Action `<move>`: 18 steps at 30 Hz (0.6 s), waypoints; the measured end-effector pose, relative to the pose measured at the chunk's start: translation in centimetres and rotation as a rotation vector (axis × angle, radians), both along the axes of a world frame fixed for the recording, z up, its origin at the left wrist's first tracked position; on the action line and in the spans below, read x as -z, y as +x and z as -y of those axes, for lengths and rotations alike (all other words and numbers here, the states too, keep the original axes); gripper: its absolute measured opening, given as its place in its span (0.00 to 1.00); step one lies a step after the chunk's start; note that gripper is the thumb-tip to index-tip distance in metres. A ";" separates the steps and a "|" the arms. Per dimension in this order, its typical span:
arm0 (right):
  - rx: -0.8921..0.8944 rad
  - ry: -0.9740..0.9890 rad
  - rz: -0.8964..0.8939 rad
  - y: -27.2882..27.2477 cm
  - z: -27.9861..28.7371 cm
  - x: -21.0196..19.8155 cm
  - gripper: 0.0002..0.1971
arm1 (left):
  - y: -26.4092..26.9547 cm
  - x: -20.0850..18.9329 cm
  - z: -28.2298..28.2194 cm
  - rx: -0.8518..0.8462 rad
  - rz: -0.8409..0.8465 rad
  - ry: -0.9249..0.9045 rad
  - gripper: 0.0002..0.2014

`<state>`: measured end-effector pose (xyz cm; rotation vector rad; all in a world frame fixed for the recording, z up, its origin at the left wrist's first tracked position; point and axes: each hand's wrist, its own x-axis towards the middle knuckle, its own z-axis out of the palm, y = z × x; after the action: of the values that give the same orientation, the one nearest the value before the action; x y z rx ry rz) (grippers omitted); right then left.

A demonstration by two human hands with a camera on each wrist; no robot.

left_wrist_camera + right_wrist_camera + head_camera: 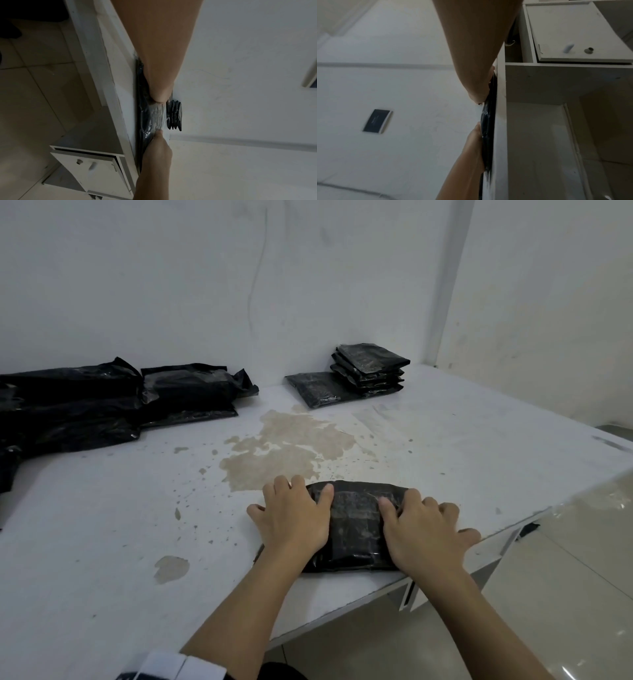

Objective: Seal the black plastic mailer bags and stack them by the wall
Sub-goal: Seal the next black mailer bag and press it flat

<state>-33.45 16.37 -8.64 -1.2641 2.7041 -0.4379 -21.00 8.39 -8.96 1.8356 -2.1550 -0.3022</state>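
Both forearms reach over the near edge of the white table (445,440). Left hand (294,515) and right hand (421,529) lie flat, fingers spread, pressing a filled black mailer bag (354,525); contents not visible. Unsealed bag pile (85,409) far left. Sealed stack (370,366) against the wall (205,285), one flat bag (317,388) beside it.

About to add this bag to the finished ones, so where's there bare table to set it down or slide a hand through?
Bare table lies right of the stack by the wall and across the stained middle, between the stack and the bag under both hands. Crowded: the far left, where loose black bags pile up.
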 end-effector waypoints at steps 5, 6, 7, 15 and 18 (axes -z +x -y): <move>0.025 -0.098 0.079 -0.9 0.3 0.1 0.16 | 0.9 0.0 0.5 -0.021 -0.098 0.010 0.15; 0.030 -0.111 0.117 -1.1 0.4 -0.1 0.16 | 1.1 0.0 0.5 -0.006 -0.100 0.012 0.13; 0.033 -0.114 0.151 -1.4 0.4 -0.3 0.16 | 1.4 -0.1 0.5 0.005 -0.107 0.012 0.12; 0.020 -0.150 0.043 -1.2 0.9 -0.5 0.13 | 4.7 -0.6 0.1 0.270 -0.127 0.122 0.19; -0.028 -0.211 0.089 -0.8 0.8 -0.2 0.12 | 5.9 -0.2 0.2 0.368 -0.075 0.122 0.21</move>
<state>-34.23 15.53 -8.41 -1.2964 2.6177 -0.7750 -15.05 8.21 -8.73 1.4465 -2.4604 -0.5833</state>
